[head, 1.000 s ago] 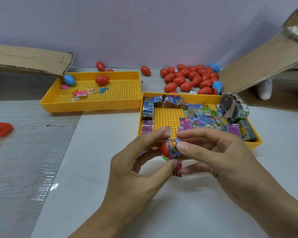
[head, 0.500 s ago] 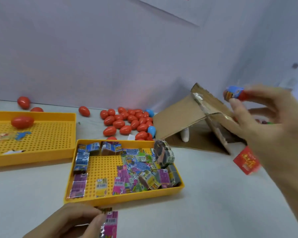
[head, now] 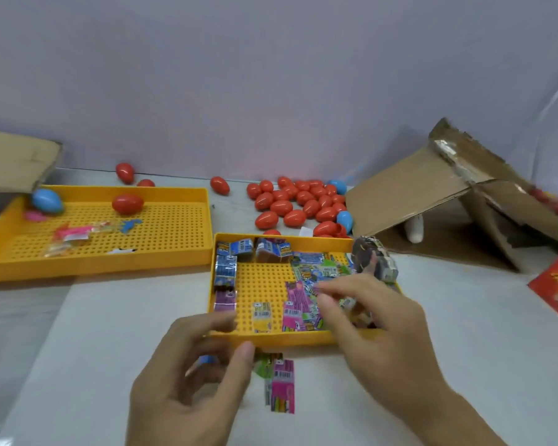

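1. Tabletop (head: 464, 349): pale surface that carries everything. Positions below are given from the near tray.
2. Cardboard box (head: 416, 188): open, tipped on its side, behind and to the right of the near tray.
3. Far tray (head: 94, 262): yellow, perforated floor, behind and to the left of the near tray, corners almost touching. It holds one red egg (head: 128, 204), one blue egg (head: 47, 201) and a few small packets.
4. Near tray (head: 287, 339): yellow, perforated floor, directly ahead of the person.
5. Egg heap (head: 290, 201): mostly red shells with a couple of blue ones, just behind the near tray.
6. Right hand (head: 377, 326): over the right half of the near tray, fingers spread and bent down onto the printed wrappers (head: 303, 294) lying loose inside. The grip is blurred; I cannot tell whether the fingertips pinch a wrapper.
7. Left hand (head: 194, 381): at the front wall of the near tray, forefinger against that wall, other fingers curled. A blue thing (head: 207, 360) shows among them; I cannot tell whether the grip has hold of it.
8. Wrapper roll (head: 372, 263): stands at the far right corner of the near tray.
9. Pink wrapper (head: 282, 386): flat on the tabletop just in front of the near tray, beside the left thumb, on a green one.
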Tool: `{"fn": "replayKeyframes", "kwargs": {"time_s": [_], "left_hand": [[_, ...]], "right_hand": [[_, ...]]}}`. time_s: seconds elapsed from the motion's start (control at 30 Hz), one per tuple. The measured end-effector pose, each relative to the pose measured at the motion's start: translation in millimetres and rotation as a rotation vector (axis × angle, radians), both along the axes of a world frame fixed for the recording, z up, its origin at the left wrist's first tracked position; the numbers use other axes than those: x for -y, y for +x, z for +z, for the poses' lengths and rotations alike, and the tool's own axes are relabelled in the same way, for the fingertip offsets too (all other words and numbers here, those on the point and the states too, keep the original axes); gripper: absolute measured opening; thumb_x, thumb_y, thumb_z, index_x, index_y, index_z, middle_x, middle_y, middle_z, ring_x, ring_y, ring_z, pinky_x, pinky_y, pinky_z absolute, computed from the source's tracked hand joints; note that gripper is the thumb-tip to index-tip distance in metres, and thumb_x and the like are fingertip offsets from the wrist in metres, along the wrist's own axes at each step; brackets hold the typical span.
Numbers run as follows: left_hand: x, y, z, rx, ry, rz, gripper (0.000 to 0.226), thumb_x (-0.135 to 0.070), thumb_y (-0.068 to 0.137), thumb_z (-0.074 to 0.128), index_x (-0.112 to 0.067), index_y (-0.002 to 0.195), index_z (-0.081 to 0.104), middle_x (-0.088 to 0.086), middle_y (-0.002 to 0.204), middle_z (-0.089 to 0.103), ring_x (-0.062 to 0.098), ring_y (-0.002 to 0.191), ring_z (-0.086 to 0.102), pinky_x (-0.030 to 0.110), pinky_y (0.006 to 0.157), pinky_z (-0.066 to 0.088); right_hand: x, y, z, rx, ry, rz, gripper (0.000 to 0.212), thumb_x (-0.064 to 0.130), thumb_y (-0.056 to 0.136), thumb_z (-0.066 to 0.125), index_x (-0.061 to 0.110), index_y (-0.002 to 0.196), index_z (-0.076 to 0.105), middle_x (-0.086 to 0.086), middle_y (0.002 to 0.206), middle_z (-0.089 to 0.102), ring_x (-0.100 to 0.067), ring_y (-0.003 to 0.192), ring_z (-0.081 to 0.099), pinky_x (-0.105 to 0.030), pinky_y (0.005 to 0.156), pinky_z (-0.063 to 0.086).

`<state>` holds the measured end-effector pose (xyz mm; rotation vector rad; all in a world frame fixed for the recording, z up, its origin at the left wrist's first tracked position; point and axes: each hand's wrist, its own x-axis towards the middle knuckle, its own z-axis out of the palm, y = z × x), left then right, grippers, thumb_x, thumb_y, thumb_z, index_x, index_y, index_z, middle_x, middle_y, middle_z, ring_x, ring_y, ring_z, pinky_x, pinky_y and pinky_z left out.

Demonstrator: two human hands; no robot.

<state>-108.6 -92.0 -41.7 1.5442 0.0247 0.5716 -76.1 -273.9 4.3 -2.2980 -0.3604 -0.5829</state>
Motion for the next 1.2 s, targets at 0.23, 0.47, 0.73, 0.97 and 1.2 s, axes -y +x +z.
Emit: {"fn": "replayKeyframes", "kwargs": {"time_s": [0.23,0.47,0.73,0.97,1.2], "left_hand": [[-12.0,-0.9,2.6,-0.092,0.063,-0.072,0.023,-0.031,0.080,0.076,-0.042,0.099,0.070,-0.002,0.100,0.068,0.018,0.072,0.067,0.028,0.056,0.057],[-13.5,-1.3,7.3,-0.127,0.102,-0.080,0.013,-0.034,0.080,0.075,-0.034,0.093,0.072,-0.010,0.103,0.067,0.020,0.076,0.067,0.032,0.059,0.058],[-15.3,0.8,3.9,-0.141,0.133,-0.065,0.015,-0.027,0.076,0.068,-0.031,0.090,0.071,-0.012,0.099,0.067,0.019,0.071,0.065,0.021,0.058,0.054],[-14.5,0.1,4.2,-0.139,0.081,-0.084,0.018,-0.037,0.078,0.079,-0.039,0.093,0.071,-0.001,0.088,0.069,0.015,0.067,0.065,0.017,0.062,0.053],[-14.8,-6.7,8.8,-0.026,0.048,-0.150,0.053,-0.022,0.074,0.081,-0.047,0.117,0.064,-0.009,0.112,0.070,0.015,0.078,0.070,0.025,0.067,0.058]], "right_hand": [[-15.2,25.0,-7.2,-0.147,-0.147,0.038,0.020,0.017,0.088,0.069,0.021,0.107,0.073,0.014,0.101,0.064,0.001,0.095,0.054,-0.012,0.081,0.041],[-6.6,121.8,1.5,-0.167,-0.169,-0.206,0.039,0.020,0.098,0.052,0.012,0.136,0.053,-0.009,0.139,0.053,-0.026,0.127,0.048,-0.038,0.104,0.037],[-27.4,178.5,-0.4,-0.503,-0.281,-0.218,0.035,0.030,0.085,0.067,0.023,0.119,0.062,-0.007,0.117,0.064,-0.026,0.099,0.058,-0.045,0.090,0.051],[-30.8,129.3,7.8,-0.208,-0.015,-0.132,0.032,0.028,0.079,0.078,0.028,0.103,0.057,0.005,0.104,0.061,-0.010,0.093,0.055,-0.025,0.077,0.048],[-47.7,7.8,19.3,-0.553,0.490,0.366,0.047,0.029,0.072,0.086,0.042,0.111,0.065,0.009,0.092,0.076,-0.013,0.088,0.071,-0.035,0.082,0.058]]}}
